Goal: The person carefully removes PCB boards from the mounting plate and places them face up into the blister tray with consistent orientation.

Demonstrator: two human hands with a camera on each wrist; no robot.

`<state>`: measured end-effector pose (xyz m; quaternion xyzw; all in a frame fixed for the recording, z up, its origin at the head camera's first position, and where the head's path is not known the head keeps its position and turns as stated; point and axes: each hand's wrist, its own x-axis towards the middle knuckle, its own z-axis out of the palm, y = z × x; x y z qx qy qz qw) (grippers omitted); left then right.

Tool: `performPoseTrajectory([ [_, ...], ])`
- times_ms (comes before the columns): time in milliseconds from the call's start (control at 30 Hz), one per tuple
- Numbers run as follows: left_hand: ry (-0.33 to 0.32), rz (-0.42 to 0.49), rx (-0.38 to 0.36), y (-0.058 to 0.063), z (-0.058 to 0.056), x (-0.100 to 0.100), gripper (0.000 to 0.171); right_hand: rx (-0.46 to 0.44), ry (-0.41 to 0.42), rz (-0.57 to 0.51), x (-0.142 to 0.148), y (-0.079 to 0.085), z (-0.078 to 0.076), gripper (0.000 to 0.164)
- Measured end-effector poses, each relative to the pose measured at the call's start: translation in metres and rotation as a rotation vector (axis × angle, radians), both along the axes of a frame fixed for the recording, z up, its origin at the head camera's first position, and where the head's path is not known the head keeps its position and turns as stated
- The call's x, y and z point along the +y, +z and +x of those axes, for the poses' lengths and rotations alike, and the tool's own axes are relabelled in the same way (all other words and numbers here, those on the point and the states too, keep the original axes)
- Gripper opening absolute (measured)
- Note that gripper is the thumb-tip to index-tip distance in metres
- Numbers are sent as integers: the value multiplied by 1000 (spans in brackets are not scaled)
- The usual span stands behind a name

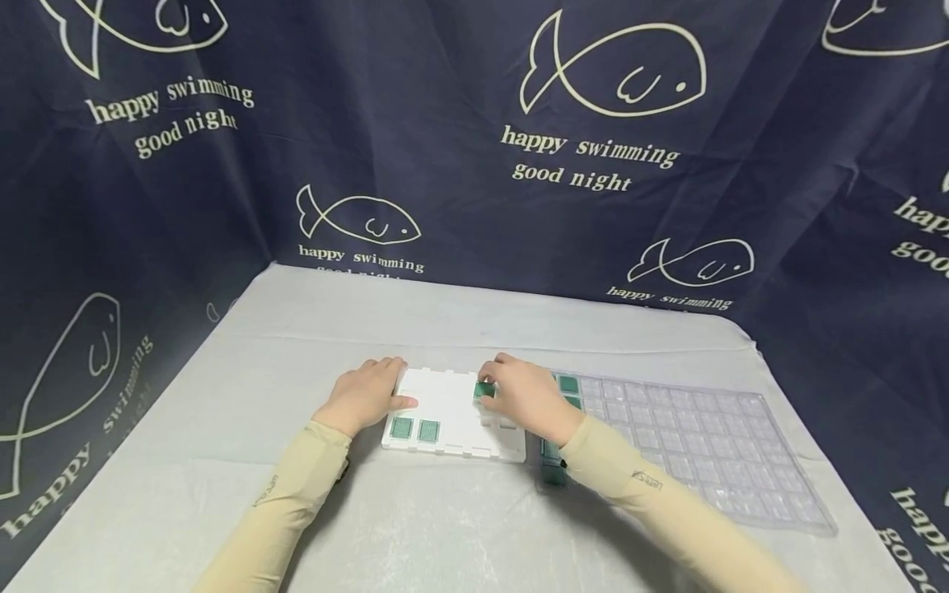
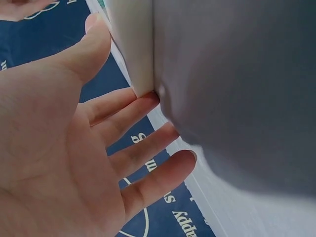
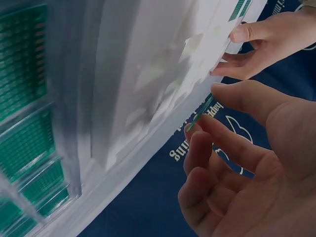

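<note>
A white tray (image 1: 445, 399) with raised edge tabs lies between the two hands. The left hand (image 1: 363, 397) rests at its left end, thumb over the top and nearly straight fingers touching the edge in the left wrist view. Between thumb and fingertips, the right hand (image 1: 530, 401) pinches a thin green square chip (image 3: 201, 110), held above the tray's upper right part. Two more green chips, one (image 1: 401, 427) beside another (image 1: 428, 431), sit in the tray's lower left. The right hand and forearm partly hide the tray's right end.
To the right lies a clear plastic compartment tray (image 1: 689, 420). Its left columns hold several green chips (image 1: 568, 385), partly covered by the right forearm. A white cloth (image 1: 415, 527) covers the table; a dark blue fish-print curtain (image 1: 460, 165) hangs behind and at the sides.
</note>
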<state>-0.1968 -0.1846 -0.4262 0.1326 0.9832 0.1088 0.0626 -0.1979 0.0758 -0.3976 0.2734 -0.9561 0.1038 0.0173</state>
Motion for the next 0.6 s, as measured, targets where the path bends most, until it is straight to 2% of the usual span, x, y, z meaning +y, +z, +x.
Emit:
performPoseTrajectory([
  [233, -5, 45, -43, 0, -3, -5, 66, 13, -9, -16, 13, 2, 5, 24],
  [400, -19, 87, -74, 3, -5, -10, 67, -15, -49, -15, 22, 2, 4, 26],
  [600, -45, 113, -70, 3, -7, -13, 67, -15, -73, -32, 38, 2, 6, 27],
])
